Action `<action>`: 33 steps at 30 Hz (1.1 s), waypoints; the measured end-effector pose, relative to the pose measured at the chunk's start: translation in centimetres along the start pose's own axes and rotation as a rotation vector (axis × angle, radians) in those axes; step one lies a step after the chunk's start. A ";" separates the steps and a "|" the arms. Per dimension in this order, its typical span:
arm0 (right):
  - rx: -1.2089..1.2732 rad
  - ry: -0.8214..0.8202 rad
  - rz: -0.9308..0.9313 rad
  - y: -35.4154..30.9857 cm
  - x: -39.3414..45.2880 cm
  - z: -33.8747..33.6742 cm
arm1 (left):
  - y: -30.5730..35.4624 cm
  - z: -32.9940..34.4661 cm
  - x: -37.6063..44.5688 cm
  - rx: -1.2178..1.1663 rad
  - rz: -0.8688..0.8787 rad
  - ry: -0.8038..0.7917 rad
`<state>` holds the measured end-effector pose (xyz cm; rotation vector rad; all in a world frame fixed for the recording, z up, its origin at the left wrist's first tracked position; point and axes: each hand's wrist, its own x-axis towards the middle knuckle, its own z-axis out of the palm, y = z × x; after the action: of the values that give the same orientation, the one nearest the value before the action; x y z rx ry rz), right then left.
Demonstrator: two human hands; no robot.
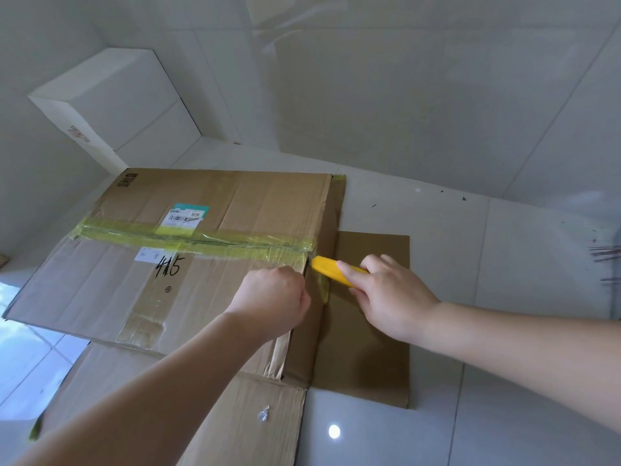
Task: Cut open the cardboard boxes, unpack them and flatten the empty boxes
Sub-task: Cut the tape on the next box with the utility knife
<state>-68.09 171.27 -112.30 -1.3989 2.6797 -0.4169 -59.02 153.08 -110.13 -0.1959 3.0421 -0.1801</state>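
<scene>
At taped seam's end, right hand (386,294) is gripping yellow cutter (331,269); left hand (272,297), fisted, is bracing stiff cardboard box (201,264) at its edge.

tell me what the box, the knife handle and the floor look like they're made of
Box: brown corrugated cardboard, matte, creased, sealed with glossy yellowish tape.
Knife handle: looks like smooth yellow plastic, evenly coloured.
Floor: probably glazed white tile; it mirrors a light and shows grout lines.

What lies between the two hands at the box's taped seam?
In the head view, between the left hand and right hand lie the yellow knife tip and the box edge, where the tape ends.
</scene>
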 end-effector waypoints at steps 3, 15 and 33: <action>0.019 0.038 0.097 0.8 1.5 -0.4 | -0.2 0.2 0.0 -0.005 -0.001 -0.004; 0.086 0.070 0.288 4.2 1.1 -2.8 | 1.8 -1.1 1.0 0.068 0.061 -0.111; 0.179 -0.033 0.132 -2.0 2.3 -2.1 | -13.8 0.9 -5.8 -0.009 -0.410 0.135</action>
<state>-68.25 168.69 -109.56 -1.1628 2.6146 -0.5980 -51.49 140.13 -108.90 -0.8394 3.0945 -0.2131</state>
